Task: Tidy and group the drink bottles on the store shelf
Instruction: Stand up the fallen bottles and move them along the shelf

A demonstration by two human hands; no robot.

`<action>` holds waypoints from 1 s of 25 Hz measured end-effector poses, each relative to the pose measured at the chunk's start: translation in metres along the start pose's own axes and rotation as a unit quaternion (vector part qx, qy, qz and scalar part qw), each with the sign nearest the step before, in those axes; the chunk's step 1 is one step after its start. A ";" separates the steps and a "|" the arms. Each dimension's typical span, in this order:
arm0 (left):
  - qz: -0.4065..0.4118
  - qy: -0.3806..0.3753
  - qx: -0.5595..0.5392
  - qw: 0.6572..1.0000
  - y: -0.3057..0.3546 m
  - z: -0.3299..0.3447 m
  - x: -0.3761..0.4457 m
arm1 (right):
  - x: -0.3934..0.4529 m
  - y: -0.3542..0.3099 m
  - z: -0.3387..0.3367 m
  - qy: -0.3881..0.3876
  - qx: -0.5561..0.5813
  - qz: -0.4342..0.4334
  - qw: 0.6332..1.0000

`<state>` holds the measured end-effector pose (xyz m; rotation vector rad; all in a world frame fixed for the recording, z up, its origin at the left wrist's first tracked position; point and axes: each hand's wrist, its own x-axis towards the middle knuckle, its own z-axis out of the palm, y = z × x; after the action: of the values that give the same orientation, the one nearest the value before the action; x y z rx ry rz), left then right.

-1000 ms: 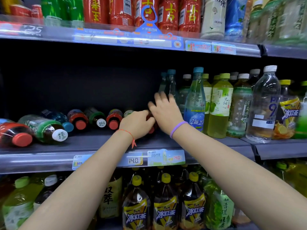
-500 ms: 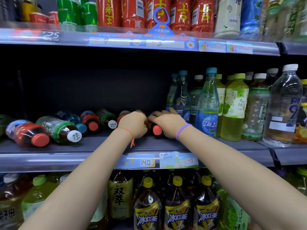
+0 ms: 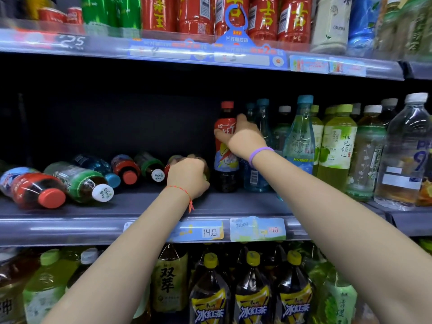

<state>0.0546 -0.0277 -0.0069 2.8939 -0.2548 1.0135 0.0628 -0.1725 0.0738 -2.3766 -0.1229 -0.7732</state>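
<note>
**Fallen bottles go upright, one at a time, on a store's middle shelf**

Along the left half of the middle shelf (image 3: 140, 208), a row of fallen bottles (image 3: 79, 181) lies on its side, caps toward the front edge. At mid-shelf the left hand (image 3: 188, 177), a red string at its wrist, is curled over the next fallen bottle (image 3: 174, 160) at the row's right end; most of that bottle is hidden, so how firm the grip is cannot be told. Just to its right, the right hand (image 3: 242, 135), with a purple band at the wrist, wraps thumb and fingers round the label of a red-capped bottle (image 3: 226, 160), which stands upright with its base on the shelf, close beside the blue-capped bottles (image 3: 259, 146). From there to the right end, the standing bottles (image 3: 339, 148) fill the shelf in tidy ranks.

To do this step well, the red-capped bottle should probably be seated flat and snug against its neighbour before the grip lets go, label facing the front edge. The hidden bottle would then be best lifted by its body, clear of the one just set.
</note>
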 end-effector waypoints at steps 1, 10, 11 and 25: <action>0.000 -0.001 0.003 1.000 0.001 0.000 0.000 | 0.003 -0.003 0.002 -0.004 -0.026 0.023 0.999; 0.013 -0.027 0.041 0.999 0.002 -0.001 -0.005 | -0.025 -0.002 0.027 0.102 -0.237 -0.033 0.966; 0.018 -0.021 0.055 0.998 0.003 -0.002 -0.005 | -0.026 0.001 0.025 0.117 -0.259 -0.037 0.958; 0.039 -0.013 -0.023 0.999 -0.005 -0.027 -0.007 | -0.053 0.005 0.022 0.041 -0.111 -0.196 0.973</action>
<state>0.0337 -0.0183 0.0094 2.8787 -0.3904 0.9687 0.0312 -0.1580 0.0275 -2.5615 -0.5077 -1.1177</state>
